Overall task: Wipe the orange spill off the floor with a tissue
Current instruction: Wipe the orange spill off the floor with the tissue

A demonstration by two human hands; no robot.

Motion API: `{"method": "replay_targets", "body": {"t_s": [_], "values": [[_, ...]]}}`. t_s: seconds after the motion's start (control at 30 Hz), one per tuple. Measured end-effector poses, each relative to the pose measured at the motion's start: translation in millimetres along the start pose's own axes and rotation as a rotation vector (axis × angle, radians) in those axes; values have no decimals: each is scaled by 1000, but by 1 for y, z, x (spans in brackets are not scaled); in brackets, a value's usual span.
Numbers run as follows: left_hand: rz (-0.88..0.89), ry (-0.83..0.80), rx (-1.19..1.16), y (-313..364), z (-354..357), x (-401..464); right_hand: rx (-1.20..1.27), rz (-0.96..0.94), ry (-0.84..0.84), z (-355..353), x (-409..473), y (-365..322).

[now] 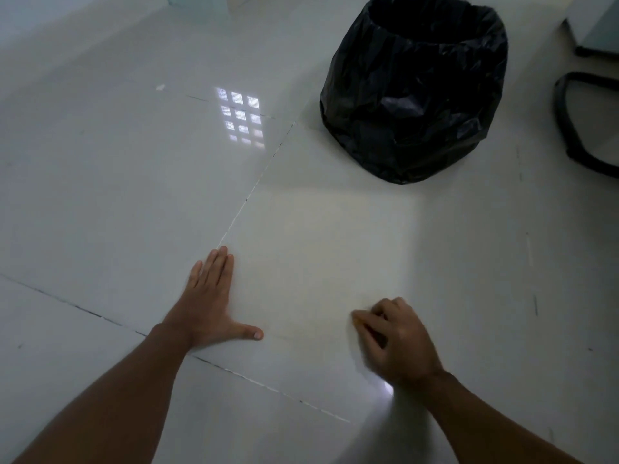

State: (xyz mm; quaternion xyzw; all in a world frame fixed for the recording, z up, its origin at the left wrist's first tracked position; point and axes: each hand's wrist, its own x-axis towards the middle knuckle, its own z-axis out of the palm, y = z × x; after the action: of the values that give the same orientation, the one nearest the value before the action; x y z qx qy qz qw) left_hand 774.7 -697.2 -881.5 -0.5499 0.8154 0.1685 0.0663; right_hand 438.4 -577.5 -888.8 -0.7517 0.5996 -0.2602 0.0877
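**Floor, two hands, one lined bin**

Left hand (207,303): one, flat on the white tiled floor (117,195), fingers spread open, holding nothing. Right hand (395,339): one, curled closed, pressing a small orange-stained wad, apparently the tissue (357,319), against the floor; blurred, orientation unclear. Spill itself not discernible. Bin with black liner (415,92): one, standing beyond. No legible writing.

A bin lined with a crinkled black bag (415,92) stands far right of me, its mouth open. Further right, a black curved chair-base leg (576,128) lies near the frame's edge, with a pale cabinet corner (594,23) beyond it. A grid of window light (242,119) reflects far left.
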Motion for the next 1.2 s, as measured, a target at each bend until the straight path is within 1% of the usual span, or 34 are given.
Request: {"method": "replay_targets", "body": {"t_s": [0.07, 0.1, 0.13, 0.17, 0.27, 0.33, 0.4, 0.47, 0.53, 0.57, 0.63, 0.7, 0.73, 0.77, 0.83, 0.9, 0.97, 1.0, 1.07, 1.13, 1.2], "values": [[-2, -7, 5, 1, 0, 0, -75, 217, 109, -10, -6, 15], [-3, -7, 7, 1, 0, 0, -91, 255, 128, -10, -6, 14], [-3, -5, 9, 1, 0, 0, -90, 238, 128, -6, -5, 8], [-2, -4, 9, 1, 0, 0, -74, 175, 101, 0, -5, -2], [-5, -6, 12, 1, 0, 0, 41, -85, -67, 26, -10, -44], [-6, -12, 15, 0, 0, 1, 95, -163, -147, 42, -4, -69], [-4, -20, 14, 0, 2, 1, 112, -153, -157, 56, 19, -85], [2, -34, 15, -3, 3, 1, 99, -98, -163, 67, 52, -94], [18, -57, 18, -7, 1, 2, 76, -67, -206, 71, 82, -97], [26, -59, 16, -8, 1, 2, 69, -77, -226, 71, 90, -96], [37, -56, 16, -9, 1, 2, 62, -157, -249, 64, 90, -90], [31, -39, 18, -9, 1, 1, 57, -243, -271, 50, 69, -73], [30, -33, 16, -8, 1, 1, 63, -240, -247, 42, 54, -60], [27, -28, 12, -8, 1, 1, 70, -196, -192, 33, 40, -45], [25, -9, 4, -7, 1, 1, 49, -23, -41, 16, 16, -16], [25, 1, 0, -6, 1, 0, 25, 113, 44, 4, 4, 7], [25, 13, 4, -5, 2, 0, 50, 176, 30, -1, 6, 16], [26, 14, 7, -4, 2, -1, 61, 178, 3, -3, 8, 17], [24, 17, 10, -3, 1, -1, 57, 125, -44, -2, 11, 14], [15, 15, 10, -2, 0, -1, 30, 30, -86, 1, 7, 9], [12, 12, 11, -1, -1, -1, 18, -2, -108, 2, 2, 7]]}}
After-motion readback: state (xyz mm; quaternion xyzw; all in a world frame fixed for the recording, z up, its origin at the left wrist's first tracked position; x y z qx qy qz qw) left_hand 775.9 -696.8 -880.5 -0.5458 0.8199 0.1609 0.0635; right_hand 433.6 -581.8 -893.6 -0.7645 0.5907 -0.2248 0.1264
